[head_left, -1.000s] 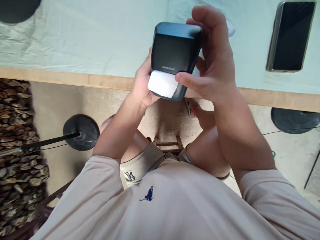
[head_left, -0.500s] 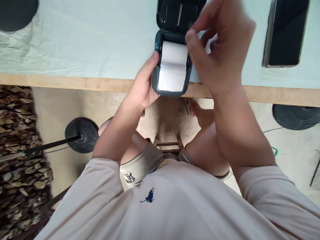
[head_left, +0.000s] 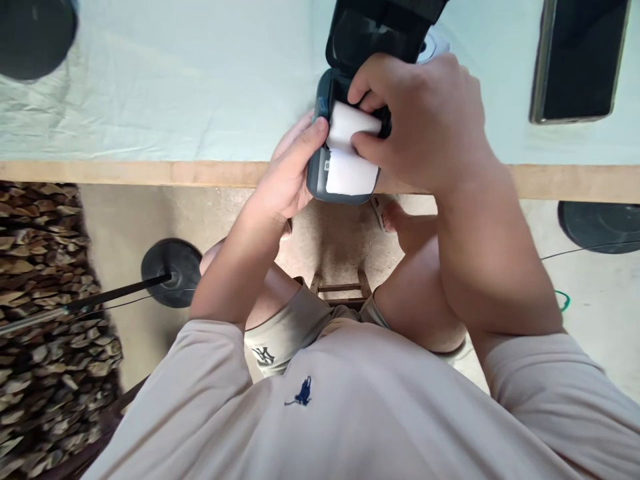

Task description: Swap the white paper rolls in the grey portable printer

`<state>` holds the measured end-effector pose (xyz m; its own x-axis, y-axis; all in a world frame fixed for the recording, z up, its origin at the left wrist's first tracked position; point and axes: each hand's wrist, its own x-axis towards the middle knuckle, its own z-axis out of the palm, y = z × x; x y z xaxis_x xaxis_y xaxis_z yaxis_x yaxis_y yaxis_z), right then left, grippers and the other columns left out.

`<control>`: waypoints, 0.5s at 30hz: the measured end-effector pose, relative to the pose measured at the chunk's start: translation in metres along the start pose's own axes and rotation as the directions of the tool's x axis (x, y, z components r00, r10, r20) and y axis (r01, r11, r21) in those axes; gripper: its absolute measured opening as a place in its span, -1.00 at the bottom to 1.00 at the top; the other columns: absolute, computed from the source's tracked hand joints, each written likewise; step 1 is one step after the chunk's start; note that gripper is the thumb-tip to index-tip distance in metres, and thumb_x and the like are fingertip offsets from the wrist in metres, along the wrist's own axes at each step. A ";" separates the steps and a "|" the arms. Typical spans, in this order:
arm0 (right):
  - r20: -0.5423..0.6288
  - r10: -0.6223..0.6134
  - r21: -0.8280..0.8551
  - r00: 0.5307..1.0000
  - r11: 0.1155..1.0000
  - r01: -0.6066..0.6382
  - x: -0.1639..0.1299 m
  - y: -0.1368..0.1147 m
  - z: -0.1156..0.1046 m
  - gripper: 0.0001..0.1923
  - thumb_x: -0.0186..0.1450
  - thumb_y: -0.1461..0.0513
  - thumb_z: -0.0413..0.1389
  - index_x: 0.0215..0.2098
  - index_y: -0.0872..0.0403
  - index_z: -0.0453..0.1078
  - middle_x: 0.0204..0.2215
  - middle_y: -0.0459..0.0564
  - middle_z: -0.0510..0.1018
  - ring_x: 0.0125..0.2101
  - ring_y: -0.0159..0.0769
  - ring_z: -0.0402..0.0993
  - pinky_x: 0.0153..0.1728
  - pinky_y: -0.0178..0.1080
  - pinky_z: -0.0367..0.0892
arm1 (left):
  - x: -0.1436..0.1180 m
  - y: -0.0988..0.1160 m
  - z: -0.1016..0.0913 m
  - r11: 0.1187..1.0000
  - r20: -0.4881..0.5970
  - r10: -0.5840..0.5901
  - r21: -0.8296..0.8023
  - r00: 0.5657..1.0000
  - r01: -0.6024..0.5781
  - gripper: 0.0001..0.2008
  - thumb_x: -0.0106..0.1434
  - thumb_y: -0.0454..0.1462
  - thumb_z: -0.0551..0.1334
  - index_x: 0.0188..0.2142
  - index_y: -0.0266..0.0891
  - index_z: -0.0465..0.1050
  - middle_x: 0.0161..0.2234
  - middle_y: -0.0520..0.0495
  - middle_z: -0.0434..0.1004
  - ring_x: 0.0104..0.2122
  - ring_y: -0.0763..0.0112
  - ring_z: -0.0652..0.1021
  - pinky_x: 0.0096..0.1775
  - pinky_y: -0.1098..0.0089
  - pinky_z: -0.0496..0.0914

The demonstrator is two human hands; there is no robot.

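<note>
A small dark grey label printer (head_left: pixel 319 185) is held over the table's front edge with its black lid (head_left: pixel 377 33) swung up. Inside it sits a white paper roll (head_left: pixel 347 125), whose free end lies over the printer's front. My left hand (head_left: pixel 291 165) grips the printer from the left side, thumb on its rim. My right hand (head_left: pixel 425 123) reaches in from the right, closed on the paper roll with thumb and fingers at its right part. Its other fingers are partly hidden.
Behind my right hand shows part of a white roll (head_left: pixel 435 45) with a dark centre. A phone (head_left: pixel 580 63) lies at the right on the pale cloth (head_left: pixel 200 87). A black round object (head_left: pixel 35 37) is at the far left. Below the wooden table edge (head_left: pixel 150 172) stand round black bases (head_left: pixel 171 273).
My right hand has come down from above the printer's right edge onto the paper roll. The printer has tilted slightly, and the roll now sits askew in it.
</note>
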<state>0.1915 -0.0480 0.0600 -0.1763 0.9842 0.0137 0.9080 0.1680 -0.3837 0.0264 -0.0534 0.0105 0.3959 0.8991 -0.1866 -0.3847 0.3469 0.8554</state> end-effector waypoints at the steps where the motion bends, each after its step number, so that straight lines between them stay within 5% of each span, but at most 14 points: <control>1: -0.023 -0.034 0.052 0.999 0.998 0.035 -0.002 0.002 -0.001 -0.60 0.07 0.27 0.12 -0.11 -0.12 0.37 -0.21 -0.15 0.53 -0.13 -0.13 0.44 -0.05 -0.02 0.31 | 0.000 0.000 0.000 1.000 -0.002 -0.013 -0.003 1.000 0.013 -0.78 0.36 -0.21 0.08 -0.16 -0.21 0.47 -0.26 -0.07 0.52 -0.03 0.20 0.52 -0.11 0.35 0.49; 5: -0.255 -0.089 0.434 0.963 0.879 0.197 -0.004 0.019 -0.001 -0.63 0.09 0.32 0.00 -0.10 0.05 0.29 -0.22 -0.13 0.47 -0.34 -0.49 0.41 -0.43 -0.39 0.18 | 0.002 0.000 -0.004 0.995 0.017 -0.018 -0.100 1.000 0.020 -0.76 0.35 -0.17 0.10 -0.17 -0.19 0.50 -0.22 -0.10 0.55 0.09 0.16 0.45 0.07 0.27 0.43; 7: -0.409 0.054 0.710 0.911 0.646 0.281 0.000 0.030 0.001 -0.64 0.19 0.28 -0.19 -0.05 0.10 0.19 -0.20 -0.05 0.41 -0.48 -0.56 0.33 -0.60 -0.39 0.02 | 0.004 0.000 -0.007 0.986 0.032 -0.021 -0.164 0.999 0.026 -0.69 0.38 -0.15 0.05 -0.15 -0.26 0.50 -0.23 -0.12 0.54 0.06 0.16 0.47 0.07 0.23 0.44; 9: -0.386 0.217 0.857 0.897 0.443 0.262 0.006 0.041 0.004 -0.62 0.24 0.23 -0.30 -0.02 0.09 0.12 -0.23 0.00 0.38 -0.55 -0.53 0.27 -0.68 -0.34 -0.02 | 0.005 0.000 -0.009 0.978 0.052 -0.035 -0.206 0.998 0.045 -0.63 0.39 -0.13 0.01 -0.14 -0.31 0.50 -0.24 -0.13 0.54 0.03 0.17 0.51 0.04 0.25 0.46; 10: -0.342 0.264 0.886 0.902 0.411 0.215 0.008 0.046 0.004 -0.64 0.24 0.21 -0.29 -0.03 0.06 0.10 -0.27 -0.01 0.37 -0.56 -0.51 0.26 -0.69 -0.32 -0.03 | 0.005 0.000 -0.010 0.974 0.059 -0.036 -0.222 0.998 0.048 -0.62 0.39 -0.13 0.01 -0.13 -0.33 0.50 -0.25 -0.13 0.54 0.01 0.18 0.52 0.02 0.27 0.47; 12: -0.295 0.344 0.891 0.892 0.436 0.126 0.012 0.058 0.006 -0.71 0.21 0.22 -0.17 -0.07 0.00 0.08 -0.31 -0.03 0.35 -0.55 -0.51 0.26 -0.68 -0.33 0.02 | 0.006 -0.001 -0.011 0.969 0.066 -0.023 -0.246 0.998 0.039 -0.62 0.39 -0.14 0.01 -0.12 -0.34 0.50 -0.23 -0.12 0.54 0.00 0.20 0.52 0.00 0.30 0.48; 15: -0.346 0.413 0.821 0.842 0.568 0.059 0.015 0.079 0.007 -0.56 0.21 0.23 -0.10 0.05 -0.03 -0.10 -0.17 -0.02 0.34 -0.41 -0.51 0.36 -0.43 -0.35 0.35 | 0.006 -0.002 -0.011 0.971 0.069 -0.011 -0.238 0.998 0.027 -0.64 0.39 -0.17 0.00 -0.12 -0.32 0.50 -0.21 -0.13 0.54 0.00 0.22 0.52 -0.02 0.35 0.48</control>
<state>0.2583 -0.0200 0.0235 0.3583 0.9175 0.1729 0.1935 0.1082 -0.9751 0.0199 -0.0456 0.0024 0.4568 0.8748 -0.1617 -0.5612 0.4244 0.7106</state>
